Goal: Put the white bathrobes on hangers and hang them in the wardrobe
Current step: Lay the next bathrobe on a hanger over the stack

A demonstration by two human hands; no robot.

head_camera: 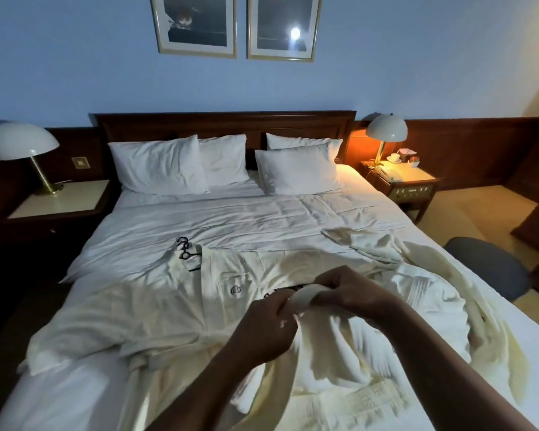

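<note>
my left hand (269, 325) and right hand (352, 289) are both curled round a rolled white band of cloth (305, 295), pinching it between them just above the bed (231, 213). whether that band is a collar or a belt i cannot tell. it seems to belong to the second bathrobe (417, 293), which lies bunched on the right half of the bed. a dark hanger (293, 287) peeks out just under the band, mostly hidden by my fingers.

i judge the step in hand to be getting this robe's neck onto that hanger. to do it well i would find the middle of the collar first and spread the shoulders flat. then i would slide one hanger arm into each shoulder rather than drag the whole heap. the loose folds could snag or slip off, so i would hold the neck firm at the hook.

to the left the first bathrobe (156, 306) lies spread flat, with black hanger hooks (185, 248) showing at its collar. the wardrobe is not in view, and both robes lie on the bed, not yet hung.
</note>
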